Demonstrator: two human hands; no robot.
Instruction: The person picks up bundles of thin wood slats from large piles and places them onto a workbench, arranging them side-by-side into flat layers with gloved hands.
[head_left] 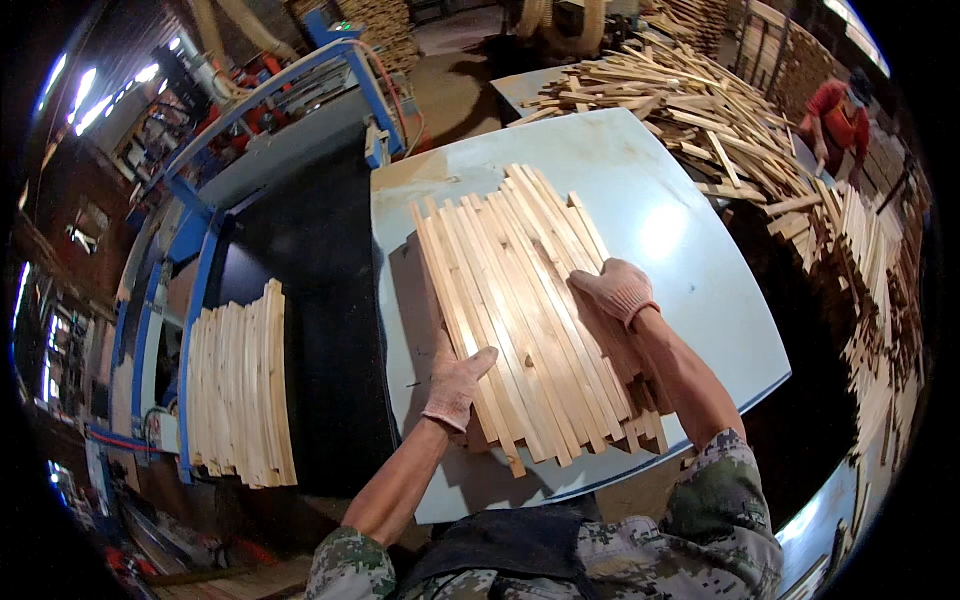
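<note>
A stack of pale wooden strips (530,330) lies side by side over a light blue tabletop (700,290). My left hand (459,385), in a pinkish knit glove, grips the stack's left side near its close end, with the thumb on top. On the opposite side, my gloved right hand (618,287) presses against the edge strips, its thumb also resting on top. Fingers of both hands are partly hidden beside and below the wood. The strips' ends are uneven, and several layers show at the lower right.
Left of the table, a black conveyor belt (310,230) carries another row of strips (240,385) beside a blue machine frame (205,235). A large loose heap of strips (690,110) lies at the far right. A person in red (838,125) stands behind more stacked wood.
</note>
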